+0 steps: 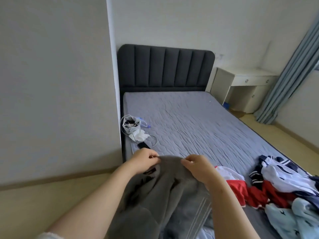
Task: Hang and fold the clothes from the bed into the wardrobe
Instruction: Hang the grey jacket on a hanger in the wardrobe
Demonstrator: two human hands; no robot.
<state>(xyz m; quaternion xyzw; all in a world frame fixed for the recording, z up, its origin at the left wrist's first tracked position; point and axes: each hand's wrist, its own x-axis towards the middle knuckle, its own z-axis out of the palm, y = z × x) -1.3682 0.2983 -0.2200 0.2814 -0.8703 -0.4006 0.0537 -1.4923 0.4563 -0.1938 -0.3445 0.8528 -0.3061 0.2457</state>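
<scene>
A person's left hand [144, 159] and right hand [198, 167] pinch the top edge of a grey garment [160, 192] held above the bed [198, 121] (soft, limp, likely easiest gripped along that hem).

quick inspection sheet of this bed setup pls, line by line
surface: grey quilted mattress, flat
job's things: grey garment held up at the near edge; mixed clothes pile lying at right
clutter: small bag, white tissue, dark phone by the left edge
hands: left hand and right hand both pinch the grey garment's top edge
cables: white cable looping beside the phone
surroundings: dark headboard, white desk, blue curtain; wardrobe not in view
</scene>
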